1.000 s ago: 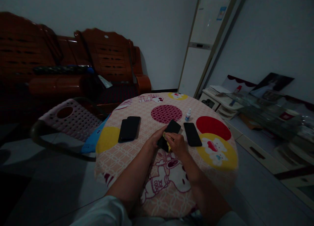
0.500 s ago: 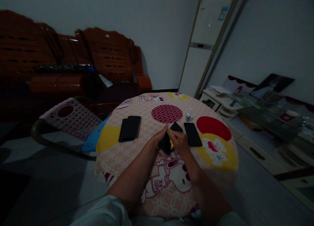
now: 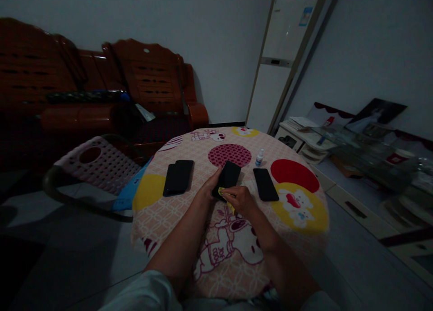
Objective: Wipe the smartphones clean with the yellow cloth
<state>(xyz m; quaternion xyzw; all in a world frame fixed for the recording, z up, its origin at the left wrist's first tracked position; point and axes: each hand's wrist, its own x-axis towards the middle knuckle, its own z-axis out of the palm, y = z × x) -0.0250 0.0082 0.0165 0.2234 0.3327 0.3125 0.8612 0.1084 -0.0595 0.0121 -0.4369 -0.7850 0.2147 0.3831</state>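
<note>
A black smartphone (image 3: 230,173) is held along its left side by my left hand (image 3: 210,185), with its dark face turned up over the table. My right hand (image 3: 244,200) pinches a small yellow cloth (image 3: 231,207) and presses it against the phone's lower end. Part of the cloth dangles below my fingers. Another black phone (image 3: 266,185) lies flat just right of my right hand. Behind that phone stands a small white bottle (image 3: 259,158) with a blue label.
Two dark, flat phone-like things (image 3: 178,178) lie overlapped on the left of the round table, whose patterned cloth (image 3: 216,284) hangs over the edge. A woven chair (image 3: 101,166) stands at the left. A white cabinet with a glass shelf (image 3: 365,153) runs along the right.
The held phone has turned more upright, its far end swinging left. My right hand and the cloth have moved down and slightly left to its lower end.
</note>
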